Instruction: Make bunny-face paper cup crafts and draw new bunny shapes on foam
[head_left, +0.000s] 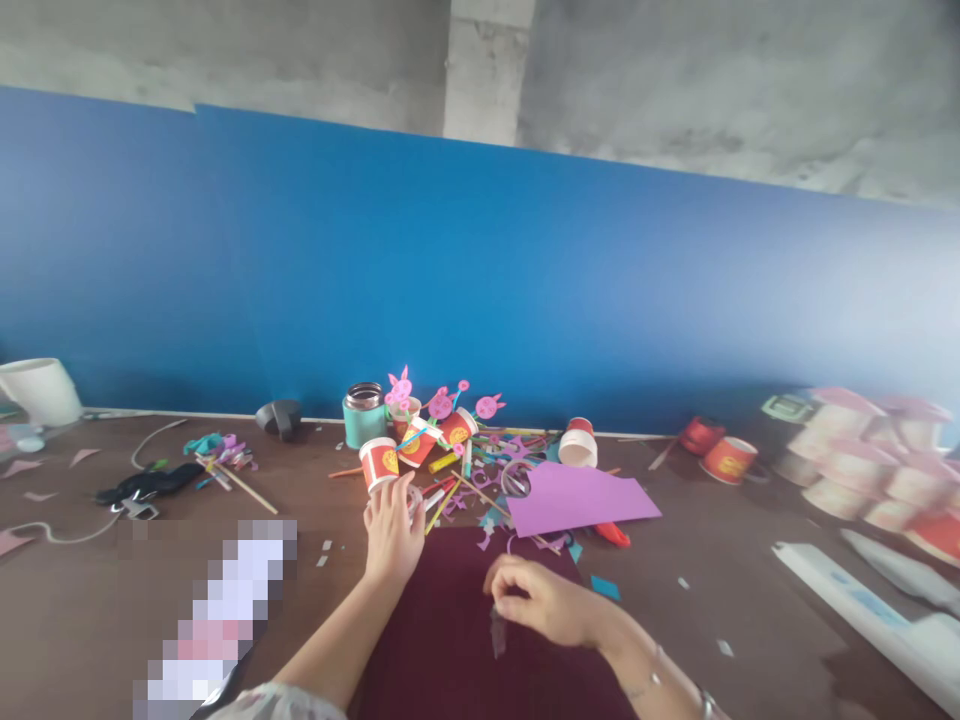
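My left hand reaches over the table just in front of a red-and-white paper cup. Its fingers curl on a pale roll of tape, partly hidden by the hand. Over a dark maroon sheet, my right hand pinches a short see-through strip of tape that hangs from the fingertips. Behind the hands are more paper cups, one tipped over, with pink animal-face cutouts on sticks. A purple sheet lies to the right among paper scraps.
A teal jar stands by the blue partition. Far right are blurred stacks of cups and a long white package. A red-handled tool pokes from under the purple sheet. Leftward lie a black strap and a white cup.
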